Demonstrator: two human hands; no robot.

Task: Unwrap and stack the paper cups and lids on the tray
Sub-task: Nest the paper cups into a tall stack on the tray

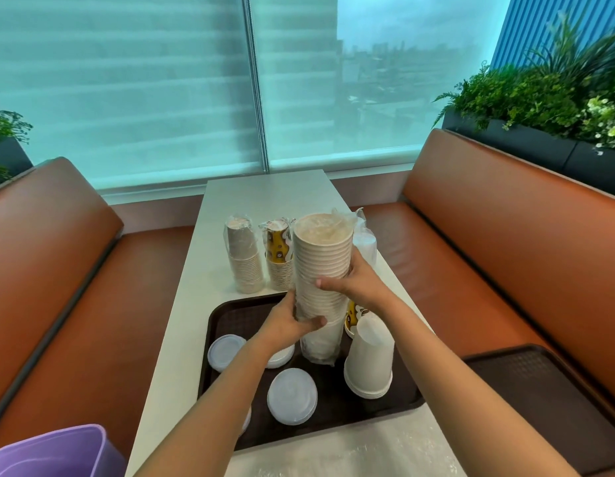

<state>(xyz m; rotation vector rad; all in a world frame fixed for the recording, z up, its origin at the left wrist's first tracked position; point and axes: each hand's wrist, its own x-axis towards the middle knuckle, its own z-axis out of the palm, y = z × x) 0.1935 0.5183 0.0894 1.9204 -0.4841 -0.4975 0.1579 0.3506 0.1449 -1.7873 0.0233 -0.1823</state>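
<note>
Here, ribbed white cup stack [321, 270] stands upright, perhaps film-wrapped.

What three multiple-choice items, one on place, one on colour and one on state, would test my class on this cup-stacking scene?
1. Where do the two wrapped cup stacks stand?
A on the tray
B on the table beyond the tray
C on the bench

2. What colour is the bin at lower left?
A purple
B green
C red

3. How is the tall cup stack held?
A by both hands
B by one hand
C by neither hand

Key: B, both wrapped cup stacks stand past the tray; A, the bin is purple; A, the left hand and right hand grip the tall cup stack.
</note>
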